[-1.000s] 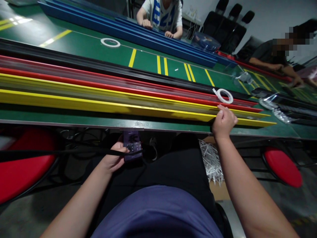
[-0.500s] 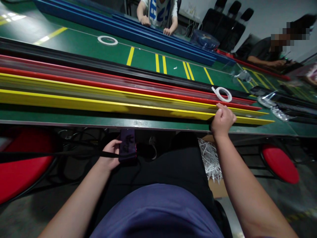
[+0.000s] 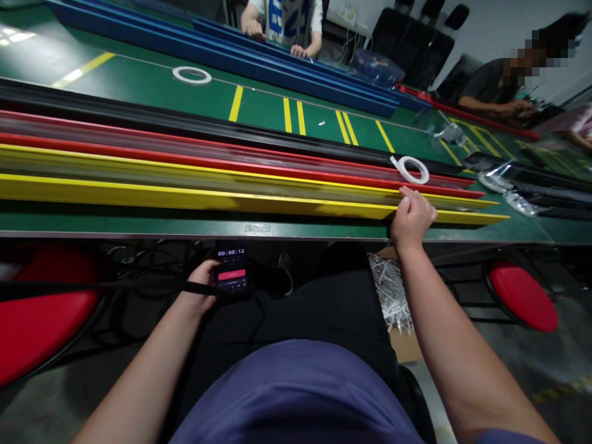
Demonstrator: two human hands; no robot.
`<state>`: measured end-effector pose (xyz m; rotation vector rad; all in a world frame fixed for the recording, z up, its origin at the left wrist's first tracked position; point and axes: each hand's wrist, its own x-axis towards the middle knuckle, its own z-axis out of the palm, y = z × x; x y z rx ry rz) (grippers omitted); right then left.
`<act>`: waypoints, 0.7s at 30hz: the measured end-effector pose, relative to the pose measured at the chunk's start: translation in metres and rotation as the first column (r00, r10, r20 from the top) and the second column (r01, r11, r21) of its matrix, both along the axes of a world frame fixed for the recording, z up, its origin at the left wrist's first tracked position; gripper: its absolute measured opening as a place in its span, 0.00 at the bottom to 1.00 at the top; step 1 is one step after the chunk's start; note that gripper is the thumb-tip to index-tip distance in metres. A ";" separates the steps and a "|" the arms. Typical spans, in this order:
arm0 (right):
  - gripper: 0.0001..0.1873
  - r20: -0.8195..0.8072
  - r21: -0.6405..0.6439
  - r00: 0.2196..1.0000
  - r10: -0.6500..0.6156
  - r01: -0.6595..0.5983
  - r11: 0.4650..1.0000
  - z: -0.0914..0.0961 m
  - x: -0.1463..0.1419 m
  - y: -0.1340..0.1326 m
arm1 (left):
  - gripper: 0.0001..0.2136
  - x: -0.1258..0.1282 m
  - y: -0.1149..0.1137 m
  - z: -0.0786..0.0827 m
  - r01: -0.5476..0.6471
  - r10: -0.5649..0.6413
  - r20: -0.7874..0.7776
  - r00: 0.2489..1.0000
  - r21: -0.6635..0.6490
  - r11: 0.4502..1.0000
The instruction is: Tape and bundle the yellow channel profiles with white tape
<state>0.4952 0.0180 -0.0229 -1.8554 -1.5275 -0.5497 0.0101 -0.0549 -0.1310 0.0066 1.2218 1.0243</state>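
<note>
My left hand (image 3: 202,279) grips a phone (image 3: 232,271) below the table edge, and its lit screen shows a timer reading 00:00:12 above a red button. A black strap (image 3: 115,287) crosses in front of my left wrist. My right hand (image 3: 411,217) has its fingers curled on the near yellow strip (image 3: 194,200) close to its right end. Long red (image 3: 194,154) and black (image 3: 139,111) strips lie side by side beyond it on the green table mat (image 3: 194,226). A white tape roll (image 3: 411,169) lies just past my right fingertips.
Red round stools (image 3: 522,296) stand on both sides of me. A bag of white pieces (image 3: 388,293) sits in a cardboard box by my right leg. Across the table, a co-worker's hands (image 3: 253,28) rest on long blue strips (image 3: 222,52). Another person sits at the right.
The phone has turned upright in my left hand and its screen now shows the timer. The whole view has shifted slightly, and my right hand stays at the yellow strip.
</note>
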 end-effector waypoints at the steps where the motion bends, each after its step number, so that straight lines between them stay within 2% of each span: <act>1: 0.26 -0.007 0.004 1.000 0.004 -0.004 1.000 0.000 0.000 0.000 | 0.14 0.002 0.000 0.003 0.008 -0.008 -0.030 1.000 -0.013 1.000; 5: 0.26 -0.018 0.014 1.000 0.014 -0.014 1.000 -0.001 0.002 0.000 | 0.13 0.009 -0.001 0.009 0.024 -0.025 -0.098 0.995 -0.011 1.000; 12: 0.26 0.002 0.024 1.000 0.006 -0.006 1.000 0.000 0.002 0.000 | 0.20 0.009 -0.002 0.010 0.049 -0.046 -0.070 0.996 0.044 0.998; 21: 0.26 -0.005 0.036 1.000 0.018 -0.018 0.999 -0.003 0.003 0.001 | 0.13 0.005 -0.003 0.003 0.058 -0.052 -0.083 0.995 0.075 0.995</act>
